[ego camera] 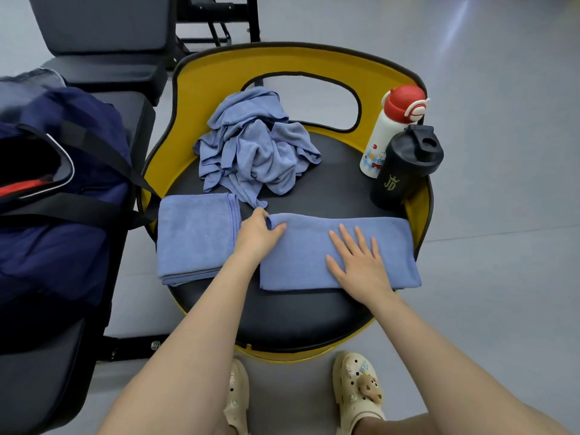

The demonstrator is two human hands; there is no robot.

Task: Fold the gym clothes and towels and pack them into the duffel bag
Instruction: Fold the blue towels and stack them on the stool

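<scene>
A blue towel (301, 255), folded into a long strip, lies across the front of the black seat (301, 312). My left hand (259, 229) pinches its far left corner, thumb on top. Flat on the strip's middle lies my right hand (357, 259), fingers spread and straight. To the left sits a second blue towel (194, 237), folded into a neat rectangle. Behind both lies a crumpled heap of blue cloth (254, 152). The navy duffel bag (62, 189) stands open at the left on a dark bench, with something red inside.
A white bottle with a red cap (392, 133) and a black shaker bottle (405, 167) stand at the seat's right rear. The yellow chair back (204, 76) curves behind. Dark gym benches (103, 29) stand at the left and rear. My feet in cream clogs (357, 394) are below.
</scene>
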